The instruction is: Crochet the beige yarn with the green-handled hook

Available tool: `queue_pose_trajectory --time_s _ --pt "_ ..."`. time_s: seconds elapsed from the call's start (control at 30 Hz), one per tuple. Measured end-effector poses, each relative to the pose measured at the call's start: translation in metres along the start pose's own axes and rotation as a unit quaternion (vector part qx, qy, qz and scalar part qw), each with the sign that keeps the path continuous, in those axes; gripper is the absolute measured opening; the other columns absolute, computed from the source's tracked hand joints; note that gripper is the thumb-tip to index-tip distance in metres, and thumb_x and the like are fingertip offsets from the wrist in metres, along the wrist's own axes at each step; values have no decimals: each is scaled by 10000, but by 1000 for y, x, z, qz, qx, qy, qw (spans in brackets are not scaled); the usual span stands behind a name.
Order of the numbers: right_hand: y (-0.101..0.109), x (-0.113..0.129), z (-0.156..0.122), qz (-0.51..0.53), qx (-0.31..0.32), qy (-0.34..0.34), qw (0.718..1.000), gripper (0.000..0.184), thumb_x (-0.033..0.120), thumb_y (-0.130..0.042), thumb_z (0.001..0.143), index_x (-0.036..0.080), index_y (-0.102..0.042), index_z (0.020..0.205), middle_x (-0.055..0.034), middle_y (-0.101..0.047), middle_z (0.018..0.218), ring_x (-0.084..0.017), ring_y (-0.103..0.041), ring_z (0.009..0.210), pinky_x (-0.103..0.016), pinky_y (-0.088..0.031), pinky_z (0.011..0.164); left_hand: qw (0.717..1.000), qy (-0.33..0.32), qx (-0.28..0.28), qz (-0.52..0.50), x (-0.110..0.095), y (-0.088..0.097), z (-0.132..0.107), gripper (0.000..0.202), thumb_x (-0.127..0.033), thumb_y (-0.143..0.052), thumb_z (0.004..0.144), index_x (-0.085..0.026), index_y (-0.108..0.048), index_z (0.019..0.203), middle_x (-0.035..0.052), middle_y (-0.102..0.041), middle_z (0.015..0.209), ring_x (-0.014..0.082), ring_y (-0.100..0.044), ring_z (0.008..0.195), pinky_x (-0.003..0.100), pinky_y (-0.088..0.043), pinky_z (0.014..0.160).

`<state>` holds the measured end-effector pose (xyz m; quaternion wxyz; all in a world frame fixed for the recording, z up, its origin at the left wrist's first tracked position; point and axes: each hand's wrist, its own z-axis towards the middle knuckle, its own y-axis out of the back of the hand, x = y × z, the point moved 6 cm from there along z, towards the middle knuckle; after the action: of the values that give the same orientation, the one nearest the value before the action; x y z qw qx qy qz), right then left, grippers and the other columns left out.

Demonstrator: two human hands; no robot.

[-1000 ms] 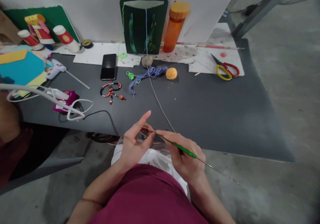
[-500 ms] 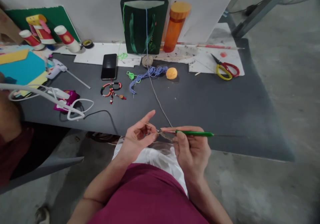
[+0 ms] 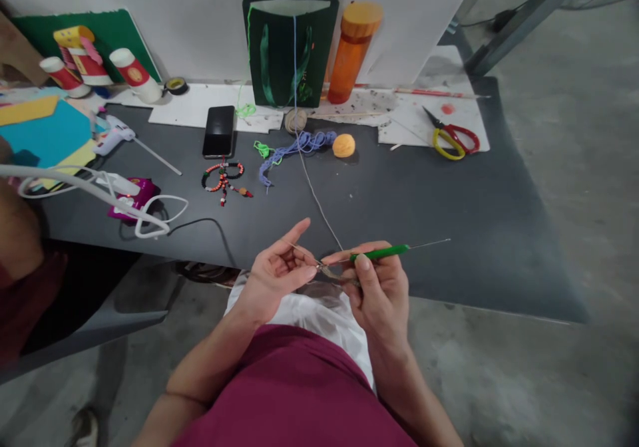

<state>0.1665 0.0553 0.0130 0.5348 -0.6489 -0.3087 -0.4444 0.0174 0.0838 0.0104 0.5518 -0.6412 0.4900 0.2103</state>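
Between finger and thumb, my left hand pinches a small strip of crochet work, its index finger raised with yarn over it. My right hand grips a crochet hook by its green handle. The hook's tip meets the work at my left fingertips; fingers partly hide it. A thin metal end sticks out beyond the handle to the right. Grey yarn runs from near my right hand back across the table toward a dark green paper bag.
Yellow-and-red scissors lie at the right. Blue-purple yarn, a yellow ball, a beaded bracelet and a phone lie ahead. An orange bottle stands beside the bag. Left are a glue gun, cables and another person's arm.
The hook's handle end has swung upward, and its rear metal end now points up to the right. My right hand has shifted slightly left; my left hand stays nearly in place.
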Motion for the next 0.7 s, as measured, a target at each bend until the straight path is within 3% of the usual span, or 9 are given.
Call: queue_pose_trajectory --time_s 0.33,0.7 --pt "3 2 -1 -3 10 9 1000 108 342 -695 952 274 -624 907 21 -793 729 -27 -361 315 -154 -282 305 1000 -7 -11 4 -2 2 -1 589 -72 -841 667 -296 -767 1207 -45 -692 717 86 -542 654 223 -455 634" --pt "-3 -5 4 47 -36 -58 997 228 423 -825 812 258 -667 814 21 -777 616 -21 -299 304 -127 -252 288 1000 0 4 11 1 1 0 617 -78 -843 677 -309 -747 1241 -49 -684 717 91 -571 687 214 -470 662"
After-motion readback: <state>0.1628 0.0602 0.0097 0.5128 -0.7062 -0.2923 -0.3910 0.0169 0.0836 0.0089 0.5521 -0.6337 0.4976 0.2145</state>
